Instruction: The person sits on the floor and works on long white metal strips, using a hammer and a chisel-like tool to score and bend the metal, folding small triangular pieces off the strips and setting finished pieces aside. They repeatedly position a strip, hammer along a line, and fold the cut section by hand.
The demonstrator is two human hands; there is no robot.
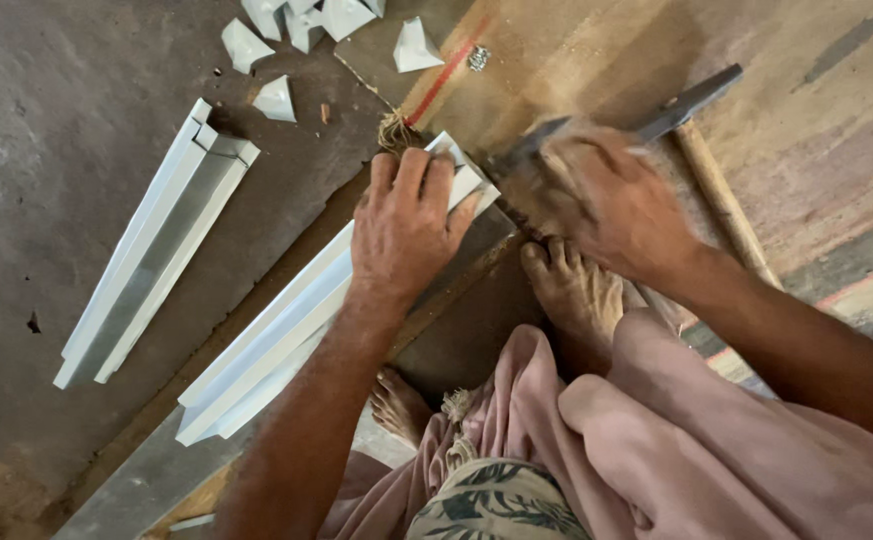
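The left hand [403, 222] lies flat, fingers spread, pressing the white strip [276, 335] onto a board [546, 60] on the floor [46, 120]; the right hand [611, 200], blurred, is closed on what looks like a saw [521, 152] at the strip's upper end; a bare foot [576, 290] rests just beside that end. A second strip [151, 245] lies apart to the left; offcuts [276, 100] sit above; a hammer [701, 140] lies right. To cut well, I judge: press close to the cut, fingers off the blade line, strokes short and even.
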